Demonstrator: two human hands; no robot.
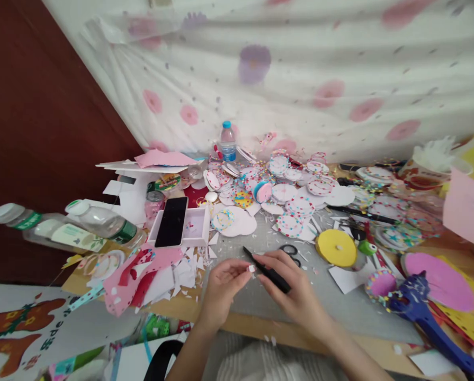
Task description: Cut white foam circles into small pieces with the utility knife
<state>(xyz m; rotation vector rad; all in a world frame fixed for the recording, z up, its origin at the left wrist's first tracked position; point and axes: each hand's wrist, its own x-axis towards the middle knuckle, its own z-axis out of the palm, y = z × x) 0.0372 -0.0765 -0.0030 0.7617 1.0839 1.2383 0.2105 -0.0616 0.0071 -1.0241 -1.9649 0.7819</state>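
Note:
My left hand (226, 288) pinches a small white piece (251, 268) between thumb and fingertips, over the front of the grey mat (244, 304). Just to its right, my right hand (290, 288) is closed around a black pen-like tool (274, 276), whose dark pointed end (248, 252) reaches up and left past the white piece. Black-handled scissors (290, 250) lie on the mat behind my right hand, their blades partly hidden. Paper scraps are scattered on the mat.
A black phone (172, 222) rests on a white box (199, 227) at the left, near two lying bottles (101, 222). Decorated paper discs (300, 206) crowd the back. On the right are a yellow disc (336, 247) and a blue glue gun (429, 317). A small bottle (227, 142) stands behind.

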